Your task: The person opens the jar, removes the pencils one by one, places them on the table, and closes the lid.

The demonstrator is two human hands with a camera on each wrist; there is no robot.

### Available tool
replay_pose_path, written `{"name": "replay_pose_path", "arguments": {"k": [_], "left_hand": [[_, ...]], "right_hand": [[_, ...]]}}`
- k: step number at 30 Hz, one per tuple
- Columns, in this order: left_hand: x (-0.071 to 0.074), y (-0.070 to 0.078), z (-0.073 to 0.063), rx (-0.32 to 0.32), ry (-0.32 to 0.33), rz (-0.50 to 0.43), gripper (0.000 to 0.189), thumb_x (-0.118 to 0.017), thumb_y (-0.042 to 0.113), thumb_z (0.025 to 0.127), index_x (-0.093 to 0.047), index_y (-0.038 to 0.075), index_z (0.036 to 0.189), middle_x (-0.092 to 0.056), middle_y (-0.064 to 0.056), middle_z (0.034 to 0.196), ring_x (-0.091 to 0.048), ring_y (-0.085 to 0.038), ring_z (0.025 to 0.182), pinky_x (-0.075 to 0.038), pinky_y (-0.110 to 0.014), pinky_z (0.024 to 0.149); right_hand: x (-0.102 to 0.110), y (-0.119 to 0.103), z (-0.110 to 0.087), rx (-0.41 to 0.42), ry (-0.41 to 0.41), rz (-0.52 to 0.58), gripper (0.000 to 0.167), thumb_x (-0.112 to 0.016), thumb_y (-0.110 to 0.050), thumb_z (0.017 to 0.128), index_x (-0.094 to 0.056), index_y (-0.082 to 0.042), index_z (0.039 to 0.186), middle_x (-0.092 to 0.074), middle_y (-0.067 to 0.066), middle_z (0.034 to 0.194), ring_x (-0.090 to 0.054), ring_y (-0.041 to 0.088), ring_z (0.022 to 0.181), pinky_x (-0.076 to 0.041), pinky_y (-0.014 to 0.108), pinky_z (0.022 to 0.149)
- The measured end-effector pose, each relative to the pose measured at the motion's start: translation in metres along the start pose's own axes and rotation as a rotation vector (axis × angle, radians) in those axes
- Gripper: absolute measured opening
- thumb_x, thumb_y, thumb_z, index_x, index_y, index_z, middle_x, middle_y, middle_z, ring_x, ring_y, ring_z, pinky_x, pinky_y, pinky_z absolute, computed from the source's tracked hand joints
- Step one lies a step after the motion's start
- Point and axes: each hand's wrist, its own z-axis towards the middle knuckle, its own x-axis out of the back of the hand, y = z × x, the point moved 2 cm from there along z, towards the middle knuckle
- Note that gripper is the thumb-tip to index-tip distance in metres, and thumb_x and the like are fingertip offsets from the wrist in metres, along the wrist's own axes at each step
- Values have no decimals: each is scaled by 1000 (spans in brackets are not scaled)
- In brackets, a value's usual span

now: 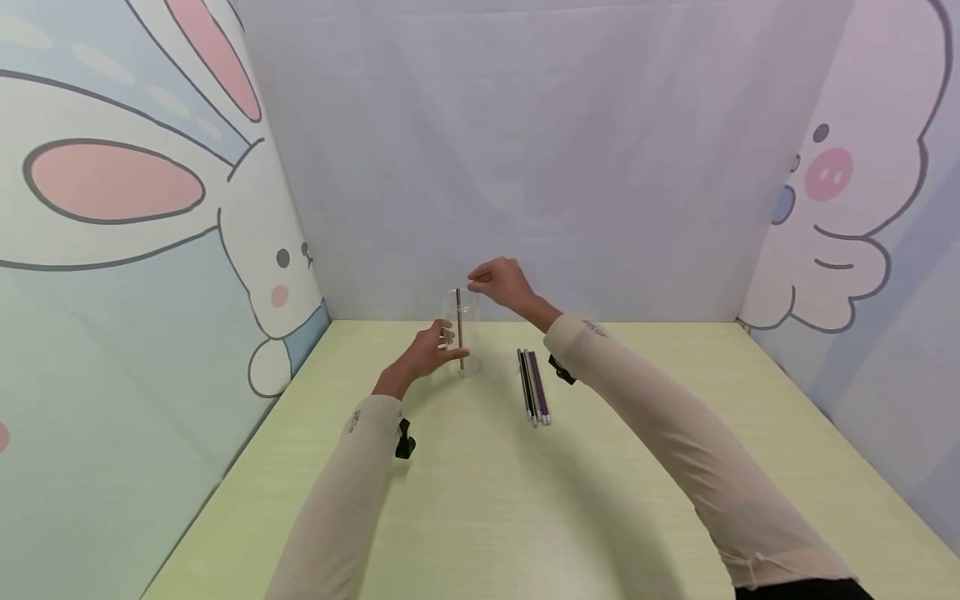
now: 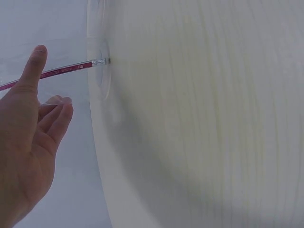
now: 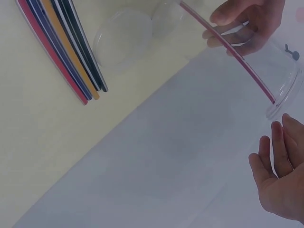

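Observation:
A tall clear jar [image 1: 471,333] stands toward the back of the table, with one dark red pencil [image 1: 460,329] upright inside it. The pencil's metal-banded eraser end is down at the jar's base in the left wrist view. My left hand [image 1: 429,350] holds the jar from the left, thumb across the front and fingers on the far side. Beside the jar's rim, my right hand [image 1: 504,282] hovers with loosely bent fingers and nothing between them. Several pencils [image 1: 532,387] lie side by side on the table, right of the jar.
A clear round disc [image 3: 123,40] shows between the loose pencils and the jar in the right wrist view. Behind the pale yellow table [image 1: 465,500] hangs a plain light curtain [image 1: 525,167]. Panels with cartoon animals [image 1: 120,183] flank both sides.

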Motion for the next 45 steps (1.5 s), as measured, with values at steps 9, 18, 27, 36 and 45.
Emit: {"name": "replay_pose_path", "arguments": {"k": [9, 18, 27, 36, 45], "left_hand": [[-1, 1, 3, 2, -8, -6, 82, -76, 37, 97, -33, -4, 154, -54, -26, 149, -49, -39, 142, -46, -52, 115], [-1, 0, 4, 3, -6, 1, 81, -76, 34, 97, -33, -4, 153, -54, -26, 148, -49, -39, 142, -47, -52, 114], [-1, 2, 2, 3, -21, 23, 79, -75, 36, 98, -33, -4, 153, -55, -25, 146, -50, -39, 141, -48, -53, 113], [-2, 1, 3, 16, -19, 13, 79, -75, 36, 98, -33, -2, 153, -54, -26, 148, -49, -39, 142, -47, -53, 114], [-3, -1, 5, -12, -4, -4, 75, -75, 34, 98, -34, -2, 151, -55, -27, 146, -49, -40, 141, -46, -53, 115]], "right_hand": [[-10, -10, 2, -12, -44, -22, 25, -71, -14, 101, -76, -2, 122, -76, 14, 117, -74, 25, 105, -62, 38, 90], [-15, -15, 3, 26, -106, -98, 25, -73, -14, 100, -76, -1, 121, -76, 14, 116, -75, 24, 102, -63, 37, 89], [-19, -13, 0, -9, -113, -64, 19, -71, -13, 101, -75, -3, 116, -77, 12, 111, -74, 23, 100, -63, 37, 85], [-23, -5, 0, -11, -101, -37, 13, -68, -15, 103, -69, -5, 112, -76, 12, 111, -74, 23, 101, -63, 38, 86], [-19, -4, 2, 42, -43, -67, 21, -64, -14, 105, -73, -3, 121, -76, 12, 114, -73, 25, 103, -62, 41, 87]]}}
